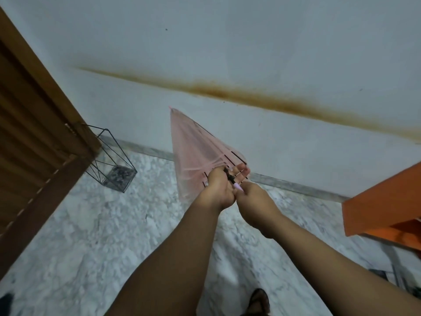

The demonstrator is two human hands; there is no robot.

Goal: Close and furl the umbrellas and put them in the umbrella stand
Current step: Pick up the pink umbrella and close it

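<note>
Item: pink umbrella (196, 151) — sheer, translucent canopy, partly collapsed into a loose cone, tip pointing up and away toward the pale wall (250, 53). Held in the air in front of the person, above the marble floor (91, 236); not in the stand.

Holders: the left hand (219, 188) sits at the open hem of the canopy, palm up, fingers spread among the dark rib ends, with a dark part of the shaft against the palm. The right hand (255, 199) is closed near the pale lilac handle end (238, 187), just beside the left; whether it truly clasps the handle cannot be told, as the hand hides it.

Handling, by judgement: light, easily borne in one hand. Fabric soft, slack and probably slippery — it will billow unless gathered. Ribs thin and likely easy to bend or snag. Best hold: the handle for support, the other hand circling the rib ends to press the folds flat before wrapping.

Destination: black wire umbrella stand (114, 165), on the floor by the wooden door (34, 133), well apart to the left. An orange surface (387, 197) juts in at the right.
</note>
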